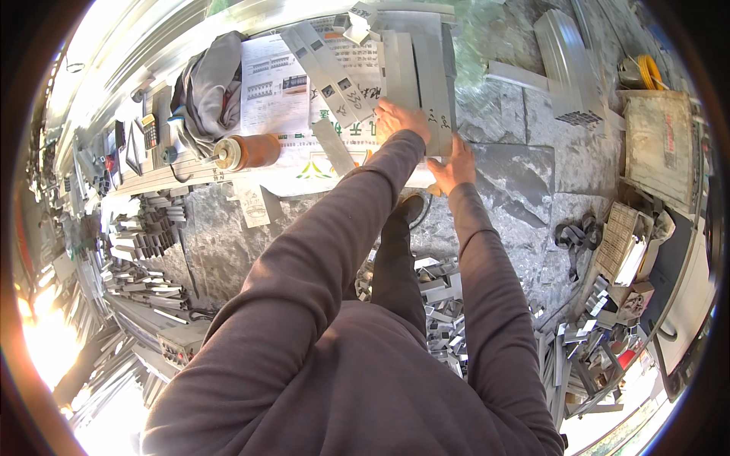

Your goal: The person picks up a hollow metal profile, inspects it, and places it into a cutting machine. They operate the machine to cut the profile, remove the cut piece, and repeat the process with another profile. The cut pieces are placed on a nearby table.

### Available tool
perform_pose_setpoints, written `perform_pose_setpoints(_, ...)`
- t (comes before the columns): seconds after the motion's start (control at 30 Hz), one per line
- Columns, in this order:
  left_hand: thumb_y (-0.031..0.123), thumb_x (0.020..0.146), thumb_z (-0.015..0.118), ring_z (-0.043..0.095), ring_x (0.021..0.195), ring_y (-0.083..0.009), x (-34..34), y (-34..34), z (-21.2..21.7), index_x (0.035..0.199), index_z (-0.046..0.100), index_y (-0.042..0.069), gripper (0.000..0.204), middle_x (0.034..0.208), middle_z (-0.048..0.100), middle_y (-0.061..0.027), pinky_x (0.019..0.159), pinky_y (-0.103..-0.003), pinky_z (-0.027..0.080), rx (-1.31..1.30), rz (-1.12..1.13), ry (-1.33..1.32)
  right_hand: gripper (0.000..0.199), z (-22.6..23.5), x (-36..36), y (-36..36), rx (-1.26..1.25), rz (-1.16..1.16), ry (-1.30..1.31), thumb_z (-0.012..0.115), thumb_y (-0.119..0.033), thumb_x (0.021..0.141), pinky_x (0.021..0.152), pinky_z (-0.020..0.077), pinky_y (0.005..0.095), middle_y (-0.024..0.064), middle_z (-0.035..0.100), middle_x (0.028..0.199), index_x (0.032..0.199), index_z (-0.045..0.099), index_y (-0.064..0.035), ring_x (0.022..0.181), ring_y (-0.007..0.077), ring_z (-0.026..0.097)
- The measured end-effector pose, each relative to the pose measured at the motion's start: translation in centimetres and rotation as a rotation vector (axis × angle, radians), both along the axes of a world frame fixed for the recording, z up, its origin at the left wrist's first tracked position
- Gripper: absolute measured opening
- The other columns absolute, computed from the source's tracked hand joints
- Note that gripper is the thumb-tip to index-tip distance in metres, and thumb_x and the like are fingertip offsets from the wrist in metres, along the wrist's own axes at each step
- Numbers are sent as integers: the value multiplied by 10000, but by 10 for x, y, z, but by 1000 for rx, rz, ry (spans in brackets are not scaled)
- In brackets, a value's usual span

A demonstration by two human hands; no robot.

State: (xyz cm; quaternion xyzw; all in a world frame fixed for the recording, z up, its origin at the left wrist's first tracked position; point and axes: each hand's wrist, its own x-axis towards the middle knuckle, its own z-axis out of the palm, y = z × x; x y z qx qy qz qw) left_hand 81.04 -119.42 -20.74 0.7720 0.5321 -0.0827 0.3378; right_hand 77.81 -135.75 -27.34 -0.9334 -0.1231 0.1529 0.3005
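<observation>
Two long flat grey metal bars lie side by side on the paper-covered bench. My left hand (403,121) lies across the near end of the left metal bar (401,72), its fingers bent around the left edge. With thumb and fingers, my right hand (455,167) grips the near end of the right metal bar (434,91), which carries handwritten marks. Left of my hands, a slotted metal bar (323,68) rests at a slant over printed sheets (266,83). A short flat strip (333,146) lies closer to me. The undersides of my fingers are hidden.
An orange-brown bottle (258,151) lies on the bench beside a bundled grey cloth (209,95). Small metal offcuts (445,304) cover the floor by my feet. Stacked profiles (144,228) stand at left; a wooden box (658,152) stands at right.
</observation>
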Motion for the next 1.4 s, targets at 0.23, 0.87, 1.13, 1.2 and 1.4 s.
perform_pose_setpoints(0.23,460,865,842,527,1431,-359,-14,1,4,1442,530,38,780,1510,547,-146,1177,-521,461,2,-63,-51,935,-7,4,-11,80,70,51,885,-239,764,1180,454,521,215,581,1464,1576,451,-77,1390,434,522)
perform_pose_setpoints(0.87,357,826,899,506,1375,-431,-99,107,-23,1503,534,82,816,1439,582,-235,1166,-517,433,239,-25,-268,1009,54,-22,111,-160,62,-192,874,-377,748,1185,356,633,199,427,1584,1624,411,-186,1460,456,397)
perform_pose_setpoints(1.13,504,716,965,515,1373,-337,-18,142,-18,1535,368,33,1117,1430,535,-155,1133,-457,488,160,279,122,1078,24,-29,122,-392,121,-257,835,-340,851,1226,286,646,215,306,1663,1714,208,-185,1538,432,309)
perform_pose_setpoints(1.2,463,702,965,524,1364,-305,-9,147,-17,1503,389,54,1069,1392,531,-149,1112,-434,531,109,303,186,1089,24,-28,122,-408,127,-247,835,-358,856,1228,287,644,229,304,1658,1720,196,-183,1534,436,309)
perform_pose_setpoints(1.4,426,691,934,565,1361,-396,-29,168,-17,1478,345,-55,1095,1417,555,-251,1156,-452,503,-65,308,-107,1087,31,-27,125,-451,134,-210,829,-370,872,1244,274,646,237,302,1657,1725,181,-184,1535,445,306)
